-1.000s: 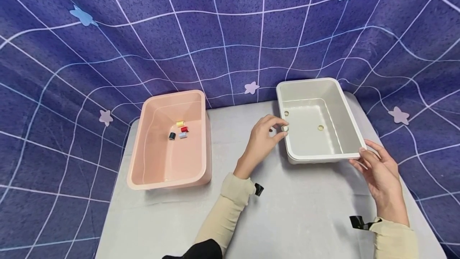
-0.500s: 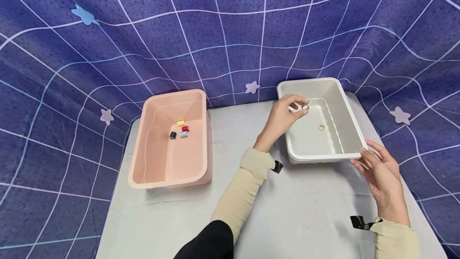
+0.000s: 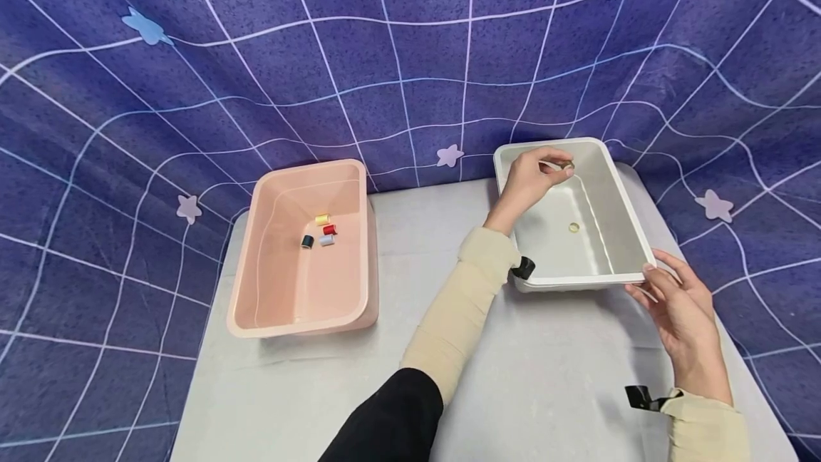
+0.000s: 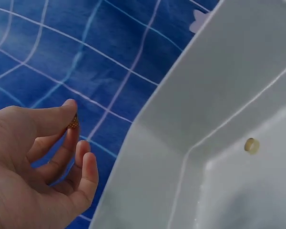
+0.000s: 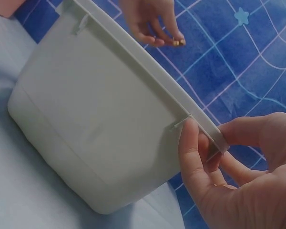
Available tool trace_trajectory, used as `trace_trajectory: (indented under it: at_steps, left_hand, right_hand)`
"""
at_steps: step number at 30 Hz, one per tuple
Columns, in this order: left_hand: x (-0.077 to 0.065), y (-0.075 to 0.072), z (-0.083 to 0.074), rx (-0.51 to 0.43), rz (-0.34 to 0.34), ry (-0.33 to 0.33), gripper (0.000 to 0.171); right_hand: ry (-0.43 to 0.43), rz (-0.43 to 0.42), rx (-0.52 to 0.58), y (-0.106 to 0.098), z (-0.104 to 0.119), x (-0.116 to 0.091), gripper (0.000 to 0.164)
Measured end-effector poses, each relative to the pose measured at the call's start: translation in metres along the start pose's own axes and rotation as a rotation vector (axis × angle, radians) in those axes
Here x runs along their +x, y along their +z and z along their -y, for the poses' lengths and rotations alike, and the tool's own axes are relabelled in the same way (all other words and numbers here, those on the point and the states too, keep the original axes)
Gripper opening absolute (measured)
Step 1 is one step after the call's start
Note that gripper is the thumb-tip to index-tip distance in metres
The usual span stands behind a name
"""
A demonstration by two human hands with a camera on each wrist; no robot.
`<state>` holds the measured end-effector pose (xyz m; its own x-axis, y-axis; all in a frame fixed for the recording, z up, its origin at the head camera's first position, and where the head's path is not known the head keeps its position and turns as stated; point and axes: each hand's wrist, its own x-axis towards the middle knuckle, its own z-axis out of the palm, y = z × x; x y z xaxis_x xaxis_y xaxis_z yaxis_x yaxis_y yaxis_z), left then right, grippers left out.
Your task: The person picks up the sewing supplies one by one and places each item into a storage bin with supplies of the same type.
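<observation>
My left hand [image 3: 531, 178] is over the back part of the light grey bin [image 3: 580, 281], thumb and fingertips pinching a small dimpled gold thimble [image 4: 73, 122]. Most of that thimble is hidden by the fingers. Another small gold ring-like piece [image 3: 574, 227] lies on the bin's floor. At the near right corner, my right hand [image 3: 683, 312] grips the bin's rim, thumb above and fingers beneath, as the right wrist view shows.
To the left stands a pink bin [image 3: 368, 284] with yellow [image 3: 323, 219], red [image 3: 330, 229], light blue [image 3: 327, 240] and black [image 3: 308, 242] thread spools. A blue gridded curtain [image 3: 410, 105] hangs behind the pale table [image 3: 513, 391].
My left hand has moved right and away, from the bin's left rim to over its back part, still pinching the thimble. The right hand has stayed at the corner.
</observation>
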<state>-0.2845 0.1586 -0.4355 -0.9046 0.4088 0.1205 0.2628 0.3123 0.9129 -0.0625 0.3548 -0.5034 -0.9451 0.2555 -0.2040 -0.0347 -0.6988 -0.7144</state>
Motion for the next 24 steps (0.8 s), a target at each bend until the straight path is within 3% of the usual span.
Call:
trace_trajectory:
  at_steps: [13, 20, 24]
  left_hand:
    - [0.039, 0.036, 0.002, 0.195, 0.029, -0.101, 0.017]
    - [0.044, 0.050, 0.005, 0.292, 0.054, -0.149, 0.015]
    - [0.046, 0.059, 0.013, 0.376, 0.043, -0.221, 0.013]
  right_hand:
    - [-0.002, 0.017, -0.005, -0.002, 0.002, 0.000, 0.038]
    - [-0.007, 0.021, -0.018, -0.002, 0.001, -0.001, 0.039]
    - [-0.016, 0.033, -0.020, -0.002, 0.000, 0.001, 0.040]
